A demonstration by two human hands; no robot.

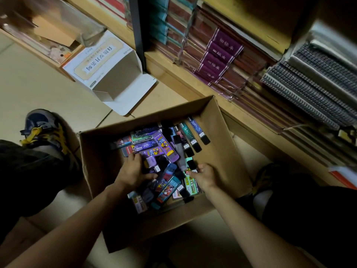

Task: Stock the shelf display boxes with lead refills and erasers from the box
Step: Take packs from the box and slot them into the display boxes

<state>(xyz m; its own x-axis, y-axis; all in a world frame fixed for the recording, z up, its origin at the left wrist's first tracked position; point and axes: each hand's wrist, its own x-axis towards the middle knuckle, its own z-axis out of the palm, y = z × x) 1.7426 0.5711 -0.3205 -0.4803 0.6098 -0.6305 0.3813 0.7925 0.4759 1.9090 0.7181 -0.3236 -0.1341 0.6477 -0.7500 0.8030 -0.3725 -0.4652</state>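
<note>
A wooden shelf (193, 82) runs along the far and right side, packed with wrapped notebooks (218, 60) bearing purple bands and, further right, stacks of spiral-bound pads (309, 88). A dark upright post (138, 31) divides the shelf at the far centre. The pale floor (38, 84) fills the left of the scene.

An open cardboard box (228, 144) sits on the floor near the person, its right side just beside the shelf's base. It holds a loose heap of refill packs (160, 142) in purple, teal, green and black, lying crossed over one another at all angles. A few slim dark packs (193, 136) lie side by side at its far right.

A white display box (108, 74) lies tipped on the floor beyond the cardboard box, its open mouth facing near and its flap spread flat. Nothing shows inside it.

A laced shoe (44, 130) stands left of the cardboard box, touching its wall, and dark trouser legs frame both sides.

Both hands reach down into the heap. The left hand (133, 171) lies palm down with fingers curled round a lilac pack (151, 162). The right hand (202, 176) rests near the box's right wall with fingers bent over a green and yellow pack (190, 183); whether it has hold of anything cannot be told.
</note>
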